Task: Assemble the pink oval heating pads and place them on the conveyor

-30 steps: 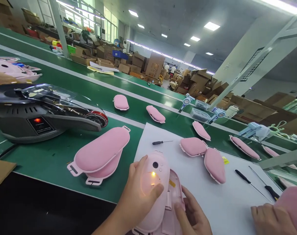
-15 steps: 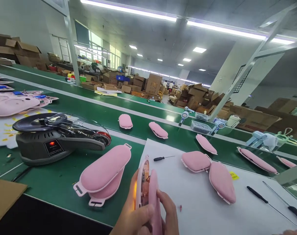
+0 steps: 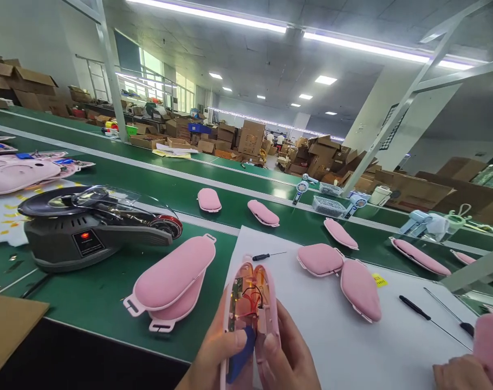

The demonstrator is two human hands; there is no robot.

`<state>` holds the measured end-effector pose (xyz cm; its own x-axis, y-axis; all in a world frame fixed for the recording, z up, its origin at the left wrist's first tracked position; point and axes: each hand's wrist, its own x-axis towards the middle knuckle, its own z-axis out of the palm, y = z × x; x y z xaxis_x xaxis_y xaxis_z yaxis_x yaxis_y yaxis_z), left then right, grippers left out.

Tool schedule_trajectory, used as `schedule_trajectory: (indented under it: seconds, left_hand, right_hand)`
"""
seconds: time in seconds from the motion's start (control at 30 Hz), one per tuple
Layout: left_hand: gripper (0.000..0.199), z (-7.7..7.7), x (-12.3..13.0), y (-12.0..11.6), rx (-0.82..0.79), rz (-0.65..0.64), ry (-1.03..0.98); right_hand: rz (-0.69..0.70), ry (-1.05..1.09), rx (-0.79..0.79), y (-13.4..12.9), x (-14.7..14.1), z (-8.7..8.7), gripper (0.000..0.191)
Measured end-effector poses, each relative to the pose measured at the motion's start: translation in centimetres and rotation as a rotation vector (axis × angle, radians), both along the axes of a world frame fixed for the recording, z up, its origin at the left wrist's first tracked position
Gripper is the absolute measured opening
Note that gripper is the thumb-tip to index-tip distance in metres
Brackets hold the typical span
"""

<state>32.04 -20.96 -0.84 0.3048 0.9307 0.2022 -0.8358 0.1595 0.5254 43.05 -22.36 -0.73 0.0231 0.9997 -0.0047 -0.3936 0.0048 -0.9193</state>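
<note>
An opened pink oval casing [image 3: 274, 303] is held up in front of me, its two halves spread like a book. Inside it show a green circuit board [image 3: 238, 287], red and black wires [image 3: 252, 297] and a flat blue part [image 3: 242, 355]. My left hand [image 3: 214, 349] grips the left half, thumb over the blue part. Around the right half my right hand [image 3: 293, 349] is closed, thumb on its inner edge. A small screwdriver [image 3: 268, 256] lies just beyond the casing on the white sheet [image 3: 319, 336]. Left of my hands, two closed pink casings [image 3: 173, 271] are stacked.
A dark tape dispenser [image 3: 88, 233] stands at left. Several pink casings [image 3: 360, 290] lie along the green bench [image 3: 120, 298] and sheet. Two longer screwdrivers [image 3: 415, 307] rest at right. Another person's hand [image 3: 458, 372] holds a pink casing at the right edge.
The casing, edge-on and partly open before, now has its halves spread wider, showing the wires and blue part. The other person's hand and pink casing have come further into view at right.
</note>
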Motion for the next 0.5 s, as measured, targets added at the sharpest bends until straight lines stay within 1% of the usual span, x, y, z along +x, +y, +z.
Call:
schedule_trajectory:
  seconds: [0.07, 0.13, 0.27, 0.37, 0.43, 0.5]
  left_hand:
    - [0.091, 0.5, 0.2, -0.4, 0.012, 0.021, 0.018]
    - [0.093, 0.6, 0.4, -0.4, 0.009, 0.048, 0.063]
    - [0.097, 0.0, 0.7, -0.3, -0.022, 0.035, 0.101]
    - [0.097, -0.4, 1.0, -0.2, 0.006, 0.035, 0.077]
    - [0.098, -0.5, 1.1, 0.0, 0.039, 0.048, 0.044]
    - [0.099, -0.5, 1.1, 0.2, 0.058, 0.052, 0.017]
  right_hand:
    - [0.006, 0.002, 0.003, -0.2, 0.0, -0.1, 0.067]
    - [0.023, -0.018, -0.001, -0.3, 0.0, 0.2, 0.068]
    - [0.083, -0.078, -0.013, -0.2, 0.1, 0.6, 0.069]
    - [0.066, -0.077, 0.011, 0.0, 0.2, 0.2, 0.067]
    - [0.041, -0.091, 0.03, 0.2, 0.6, -0.2, 0.063]
    - [0.053, -0.12, 0.047, 0.4, 1.1, -0.5, 0.059]
